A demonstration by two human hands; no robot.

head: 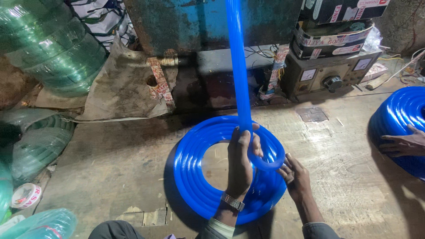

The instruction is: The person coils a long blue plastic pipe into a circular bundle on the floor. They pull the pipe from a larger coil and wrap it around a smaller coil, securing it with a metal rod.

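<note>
Most of the blue hose (239, 66) already sits wound in a fat coil (195, 177) on the floor, though more feeds down from above. Left hand (241, 161) wraps closed around the incoming hose; right hand (295, 177) rests spread-fingered on the coil's edge.

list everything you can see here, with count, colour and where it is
hose coil: 1, blue, flat on the floor at centre
hose length: 1, blue, runs from the top edge down to the coil
second hose coil: 1, blue, right edge
other person's hand: 1, rests on the second hose coil
green hose coils: several, green, stacked along the left side
tape roll: 1, white and red, lower left floor
meter box: 1, grey with dials and a knob, upper right
cartons: 2, dark, on the meter box
machine body: 1, blue-green, top centre
left hand: 1, wears a wristwatch, grips the hose length
right hand: 1, touches the coil's outer edge
</note>
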